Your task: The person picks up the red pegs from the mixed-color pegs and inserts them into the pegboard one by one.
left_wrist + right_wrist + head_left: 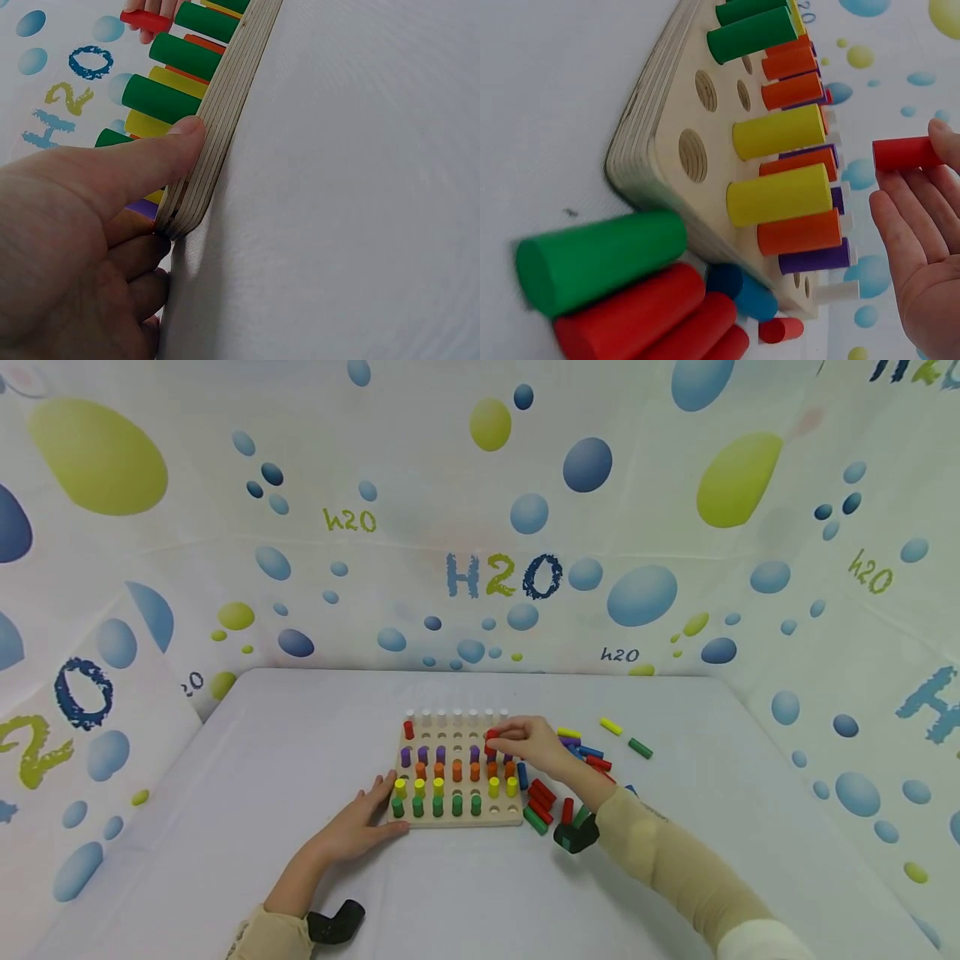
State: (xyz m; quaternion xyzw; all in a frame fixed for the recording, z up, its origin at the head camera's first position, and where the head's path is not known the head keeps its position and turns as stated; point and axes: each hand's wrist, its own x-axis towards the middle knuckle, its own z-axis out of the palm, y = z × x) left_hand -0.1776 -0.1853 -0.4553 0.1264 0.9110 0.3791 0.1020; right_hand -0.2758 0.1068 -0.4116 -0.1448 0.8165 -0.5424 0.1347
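Note:
A wooden pegboard [457, 824] stands on the table with rows of coloured pegs upright in its holes. My left hand [348, 828] holds its near left corner; in the left wrist view the thumb [161, 159] presses the front edge and the fingers are bent along the side. Over the back right part of the board, my right hand [542, 747] pinches a red peg [904, 154] between thumb and fingers. Another red peg [408, 729] stands at the left end of the second row from the back. Yellow pegs [780, 131] and green pegs [754, 34] fill part of the front rows.
Loose pegs lie right of the board: several red pegs [542, 793], a green peg [535, 821], a blue peg [522, 776]. Farther back lie a yellow peg [611, 727] and a green peg [641, 747]. A patterned curtain [420, 460] hangs behind the white table [300, 727].

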